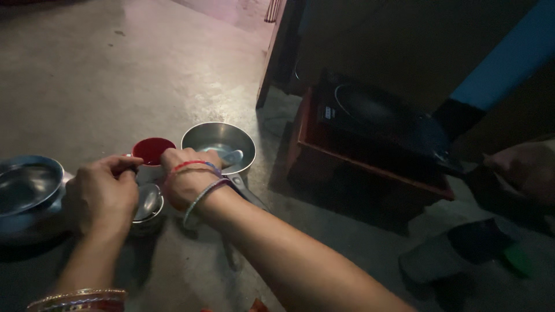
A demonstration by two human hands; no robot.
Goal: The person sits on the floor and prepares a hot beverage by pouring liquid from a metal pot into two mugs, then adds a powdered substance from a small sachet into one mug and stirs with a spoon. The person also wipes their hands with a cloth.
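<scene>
My left hand (103, 195) curls its fingers against the near side of a red cup (152, 150) with a white outside, standing on the floor. My right hand (186, 175), with thread bands and a bangle at the wrist, is closed beside the cup. It holds a steel spoon (232, 157) whose bowl reaches over the rim of a steel saucepan (219, 140). The saucepan's handle (250, 195) runs back under my right forearm. A small steel bowl (148, 203) sits between and below my hands, partly hidden by them.
A wide steel dish (26, 186) lies at the far left. To the right, a black induction cooktop (384, 115) rests on a low red-brown stand (370, 170). Dark footwear (451, 257) lies on the concrete floor (115, 75) at lower right.
</scene>
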